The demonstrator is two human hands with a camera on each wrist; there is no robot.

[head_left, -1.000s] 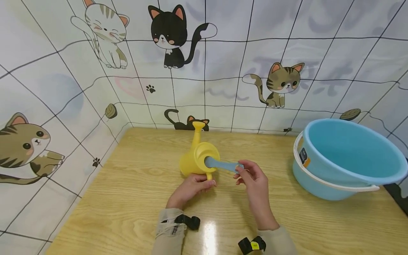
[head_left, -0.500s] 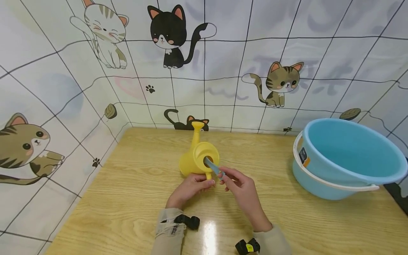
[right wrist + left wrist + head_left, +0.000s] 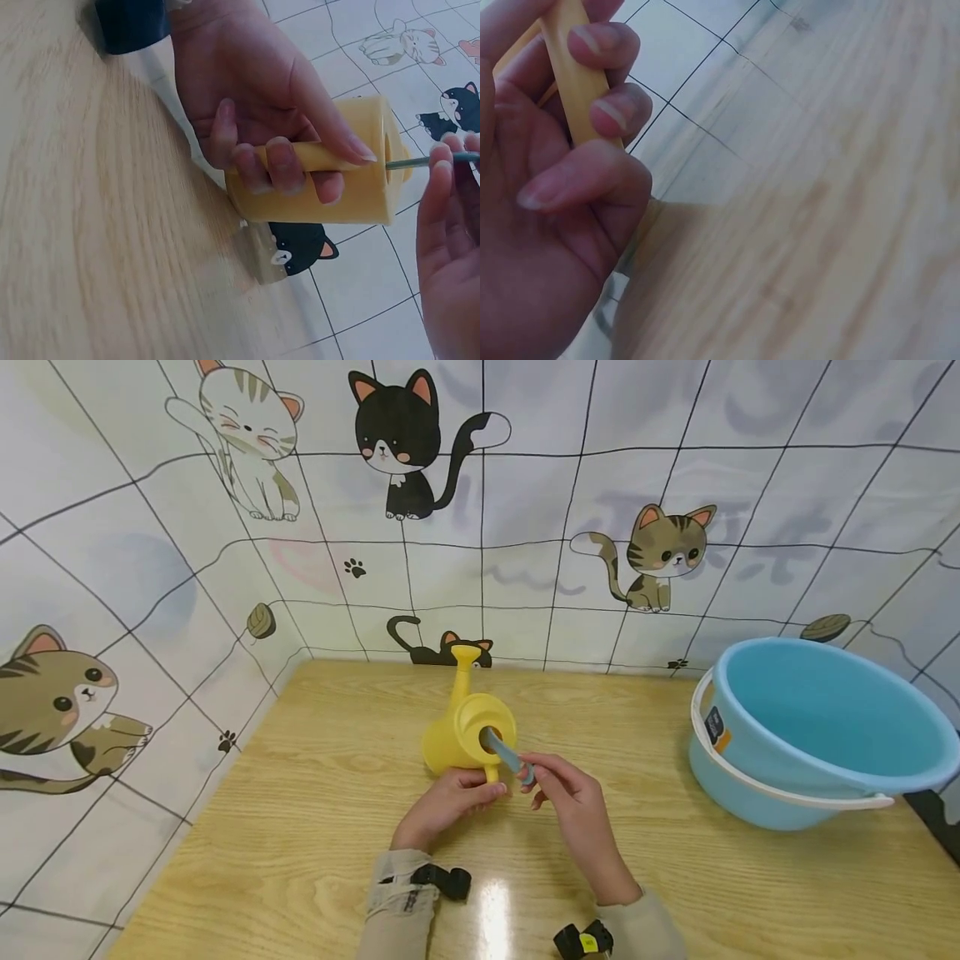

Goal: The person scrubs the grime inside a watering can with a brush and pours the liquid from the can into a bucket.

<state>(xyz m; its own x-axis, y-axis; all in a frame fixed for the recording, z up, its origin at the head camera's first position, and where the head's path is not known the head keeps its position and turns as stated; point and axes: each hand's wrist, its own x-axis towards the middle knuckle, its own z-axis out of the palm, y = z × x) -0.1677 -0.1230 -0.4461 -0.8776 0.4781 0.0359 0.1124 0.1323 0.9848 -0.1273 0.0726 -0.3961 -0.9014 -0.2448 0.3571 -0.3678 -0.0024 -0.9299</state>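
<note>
- Watering can (image 3: 456, 733), yellow, is near the cat-printed wall (image 3: 525, 510), on the wooden table (image 3: 322, 743), well to the left of a light-blue bucket (image 3: 772, 793). Its round opening faces up toward the head camera, and its spout (image 3: 462, 683) points at the wall.
- Left hand (image 3: 447, 804) has its fingers curled round the can's yellow handle (image 3: 574, 82), beside the body.
- Right hand (image 3: 576, 806) pinches a slim blue stick (image 3: 505, 752) between thumb and fingers, just beside the can.
- Black wrist devices (image 3: 442, 881) sit one at each sleeve.
- Blue stick runs slanted from the right fingertips into the opening; its far end is hidden inside.
</note>
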